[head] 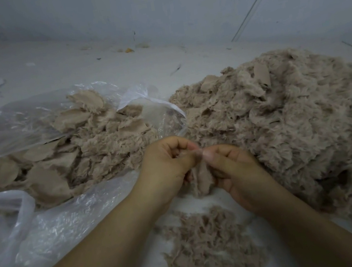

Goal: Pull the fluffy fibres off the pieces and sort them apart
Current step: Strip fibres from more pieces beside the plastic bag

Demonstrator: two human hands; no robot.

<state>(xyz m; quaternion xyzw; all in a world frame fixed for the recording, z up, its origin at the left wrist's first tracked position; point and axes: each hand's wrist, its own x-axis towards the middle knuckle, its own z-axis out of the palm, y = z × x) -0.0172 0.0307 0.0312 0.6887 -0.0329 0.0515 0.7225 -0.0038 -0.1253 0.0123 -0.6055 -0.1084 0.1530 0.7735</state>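
Gripping: left hand (165, 162) and right hand (233, 165), fingers pinching one fluffy piece (202, 180)
Loose fibres (211, 243): below hands
Plastic bag (46, 223): left, holding pieces
Writing: none legible

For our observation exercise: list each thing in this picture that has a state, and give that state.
Left hand: pinching the fluffy piece.
Right hand: pinching the same piece.
Fluffy piece: held between both hands.
Plastic bag: open, holding pieces.
Big pile: heaped, loose.
Pulled fibres: loose below the hands.
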